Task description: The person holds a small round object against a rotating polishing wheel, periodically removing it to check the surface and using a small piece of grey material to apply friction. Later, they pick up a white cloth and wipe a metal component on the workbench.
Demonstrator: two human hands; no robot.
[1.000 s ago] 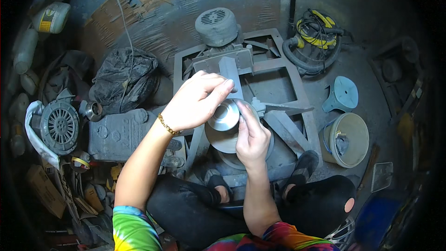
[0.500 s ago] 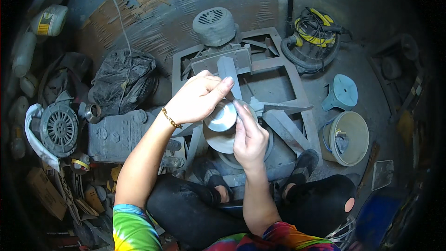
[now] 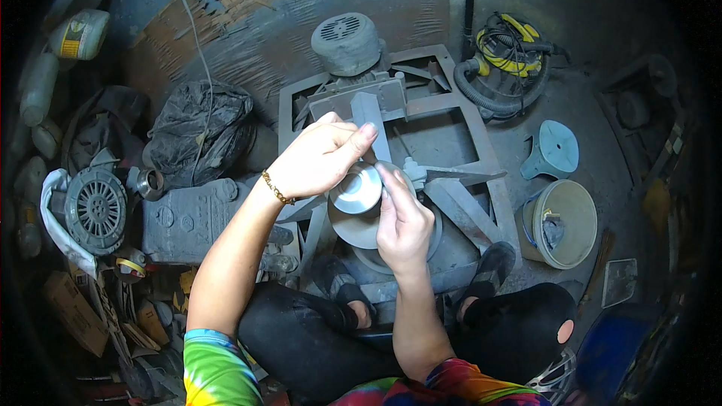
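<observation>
Over a small shiny metal disc (image 3: 355,194) on a wider round plate (image 3: 347,230), my left hand (image 3: 325,152) is closed, thumb against bent fingers; what it grips is hard to make out. My right hand (image 3: 400,222) is closed in a pinch at the disc's right edge, with a small dark piece partly visible between the two hands. The plate sits at the near part of a grey metal machine frame (image 3: 487,203), which has a dusty motor (image 3: 344,45) at its back and a grey beam (image 3: 368,114) toward the middle.
A black-yellow vacuum (image 3: 511,60), pale blue stool (image 3: 558,149) and beige bucket (image 3: 571,233) stand at right. At left are a dark crumpled bag (image 3: 188,131), round blower (image 3: 95,210), grey casting (image 3: 188,222), plastic jugs (image 3: 78,34) and cardboard (image 3: 71,312). My feet (image 3: 487,267) flank the frame's near end.
Since a second ago both hands have shifted slightly left, still closed over the disc. In the last half second they have barely moved.
</observation>
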